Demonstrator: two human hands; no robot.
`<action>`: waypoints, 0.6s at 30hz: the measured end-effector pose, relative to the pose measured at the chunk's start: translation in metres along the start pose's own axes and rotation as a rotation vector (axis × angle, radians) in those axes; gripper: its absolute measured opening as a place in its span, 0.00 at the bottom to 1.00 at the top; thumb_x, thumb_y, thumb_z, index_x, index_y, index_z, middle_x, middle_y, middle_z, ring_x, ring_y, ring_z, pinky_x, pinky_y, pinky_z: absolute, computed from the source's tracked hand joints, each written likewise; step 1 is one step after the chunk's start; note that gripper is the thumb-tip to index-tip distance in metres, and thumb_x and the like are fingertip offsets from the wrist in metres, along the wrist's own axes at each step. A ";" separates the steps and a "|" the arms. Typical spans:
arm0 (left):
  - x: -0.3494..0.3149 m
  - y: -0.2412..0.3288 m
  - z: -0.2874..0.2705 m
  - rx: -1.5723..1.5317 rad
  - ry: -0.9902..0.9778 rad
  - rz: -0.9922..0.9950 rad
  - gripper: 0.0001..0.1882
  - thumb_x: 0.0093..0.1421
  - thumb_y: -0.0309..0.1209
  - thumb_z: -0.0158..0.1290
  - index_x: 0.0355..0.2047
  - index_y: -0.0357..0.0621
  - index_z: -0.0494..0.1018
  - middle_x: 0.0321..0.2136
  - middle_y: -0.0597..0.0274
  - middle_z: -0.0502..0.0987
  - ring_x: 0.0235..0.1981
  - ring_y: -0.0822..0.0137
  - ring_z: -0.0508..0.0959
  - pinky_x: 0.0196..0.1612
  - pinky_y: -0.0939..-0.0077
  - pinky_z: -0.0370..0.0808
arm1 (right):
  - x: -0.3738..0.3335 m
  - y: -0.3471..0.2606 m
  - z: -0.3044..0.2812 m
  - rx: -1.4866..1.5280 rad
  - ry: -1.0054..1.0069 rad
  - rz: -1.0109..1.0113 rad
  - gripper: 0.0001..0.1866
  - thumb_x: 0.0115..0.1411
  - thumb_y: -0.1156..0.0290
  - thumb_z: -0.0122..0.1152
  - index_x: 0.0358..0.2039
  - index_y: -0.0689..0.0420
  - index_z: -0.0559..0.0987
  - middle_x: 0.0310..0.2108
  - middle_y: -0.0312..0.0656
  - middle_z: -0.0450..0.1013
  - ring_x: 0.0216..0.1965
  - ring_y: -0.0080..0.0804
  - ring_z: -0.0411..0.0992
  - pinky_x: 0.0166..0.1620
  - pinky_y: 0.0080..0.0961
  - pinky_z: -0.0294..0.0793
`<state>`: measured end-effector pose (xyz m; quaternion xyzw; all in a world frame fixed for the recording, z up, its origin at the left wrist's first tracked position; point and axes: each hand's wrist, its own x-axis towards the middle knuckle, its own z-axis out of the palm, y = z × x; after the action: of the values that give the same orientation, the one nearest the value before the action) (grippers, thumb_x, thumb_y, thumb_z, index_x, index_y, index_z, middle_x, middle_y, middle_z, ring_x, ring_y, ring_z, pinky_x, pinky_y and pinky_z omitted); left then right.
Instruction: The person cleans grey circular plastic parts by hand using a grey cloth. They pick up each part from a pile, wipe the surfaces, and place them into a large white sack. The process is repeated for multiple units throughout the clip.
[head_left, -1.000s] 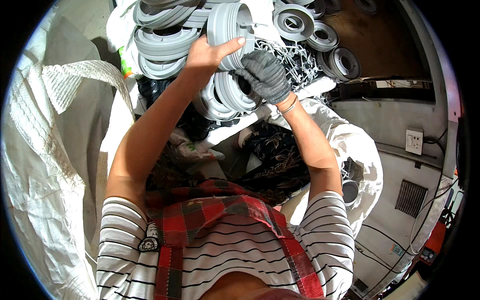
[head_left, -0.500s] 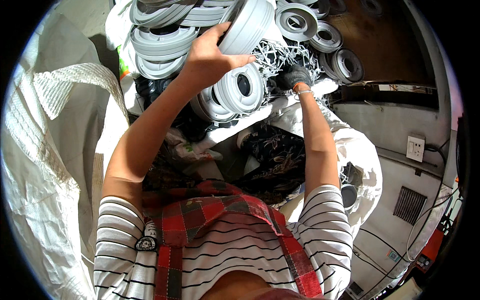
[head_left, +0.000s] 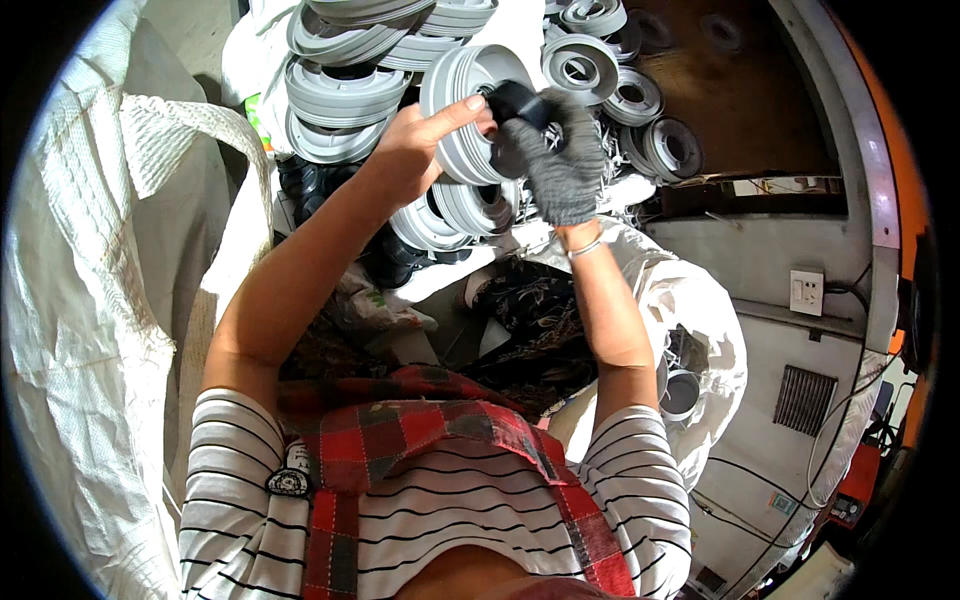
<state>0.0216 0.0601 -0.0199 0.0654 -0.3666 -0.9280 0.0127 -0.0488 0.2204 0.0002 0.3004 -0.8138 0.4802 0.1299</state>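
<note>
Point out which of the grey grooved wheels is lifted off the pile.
The grey wheel gripped by the bare left hand, with the gloved right hand pressing a black part at its hub. The other wheels lie stacked or scattered.

A grey ribbed plastic spool [head_left: 465, 110] is sitting between the bare left hand [head_left: 415, 150] and the grey-gloved right hand [head_left: 555, 165]. Stacked grey plastic spools [head_left: 345, 90] are lying behind and to the left, loose spools [head_left: 640, 100] to the right, and a white woven sack [head_left: 100, 330] is standing at far left.
</note>
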 end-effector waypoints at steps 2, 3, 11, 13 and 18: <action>0.009 -0.017 -0.024 0.230 -0.047 0.193 0.19 0.56 0.36 0.54 0.40 0.29 0.71 0.34 0.53 0.76 0.34 0.69 0.78 0.34 0.78 0.73 | -0.004 -0.006 0.007 0.015 -0.152 -0.180 0.17 0.52 0.74 0.63 0.43 0.61 0.76 0.42 0.47 0.74 0.46 0.33 0.71 0.51 0.27 0.68; 0.006 -0.017 -0.026 0.255 -0.030 0.144 0.20 0.56 0.37 0.55 0.39 0.30 0.71 0.33 0.54 0.76 0.32 0.71 0.77 0.33 0.79 0.73 | -0.009 -0.005 0.010 -0.022 -0.161 -0.121 0.14 0.53 0.73 0.62 0.41 0.61 0.77 0.43 0.47 0.74 0.48 0.33 0.71 0.51 0.28 0.68; -0.014 0.007 0.005 0.285 0.007 -0.055 0.22 0.52 0.40 0.57 0.38 0.33 0.71 0.24 0.64 0.74 0.22 0.77 0.73 0.26 0.85 0.70 | 0.001 0.004 -0.004 -0.289 -0.447 -0.102 0.43 0.36 0.55 0.72 0.51 0.61 0.66 0.47 0.53 0.66 0.49 0.52 0.63 0.51 0.39 0.66; -0.014 0.007 0.003 0.257 -0.049 -0.094 0.21 0.52 0.40 0.57 0.38 0.33 0.72 0.24 0.64 0.75 0.23 0.76 0.74 0.27 0.85 0.71 | 0.000 0.010 -0.006 -0.339 -0.485 -0.174 0.44 0.35 0.55 0.72 0.52 0.61 0.65 0.46 0.54 0.66 0.49 0.53 0.63 0.51 0.40 0.66; -0.011 0.011 0.003 0.401 -0.116 -0.159 0.23 0.52 0.40 0.58 0.40 0.33 0.71 0.27 0.63 0.75 0.26 0.75 0.75 0.30 0.83 0.72 | -0.002 0.015 -0.017 -0.329 -0.500 -0.312 0.42 0.36 0.56 0.72 0.51 0.60 0.66 0.46 0.52 0.67 0.49 0.52 0.64 0.51 0.39 0.66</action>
<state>0.0315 0.0549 -0.0097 0.0420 -0.5377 -0.8367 -0.0946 -0.0579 0.2414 -0.0025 0.5050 -0.8312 0.2280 0.0449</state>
